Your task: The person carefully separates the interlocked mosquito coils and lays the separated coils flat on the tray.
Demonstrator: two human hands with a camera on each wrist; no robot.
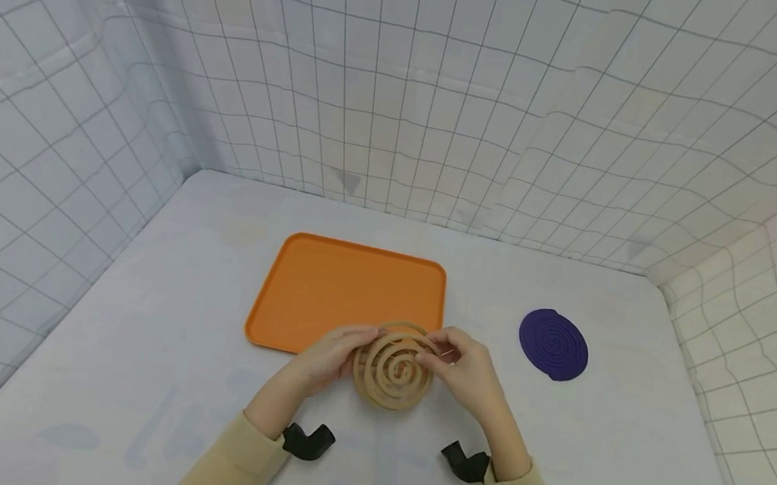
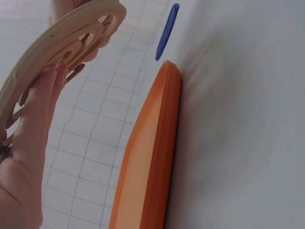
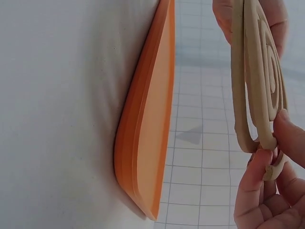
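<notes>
A person in beige sleeves (image 1: 234, 456) holds a tan spiral coil (image 1: 399, 373) in both hands above a pale desk (image 1: 620, 448), the coil overlapping the near right corner of an orange tray (image 1: 357, 286) as seen from the head. The left hand (image 1: 330, 355) supports the coil at its left rim, its grip closed around the edge with fingers behind the rings. The right hand (image 1: 467, 369) has its grip drawn into a pinch, thumb and fingertips meeting on a strand at the coil's right side. From the right wrist, the coil shows two layers with a narrow gap between them; whether these are separate pieces cannot be told. The tray lies flat, left of the desk's middle. A purple spiral disc (image 1: 553, 345) lies toward the desk's right edge, well apart from the tray. Behind the desk's far edge hangs a white gridded curtain (image 1: 389, 81).
</notes>
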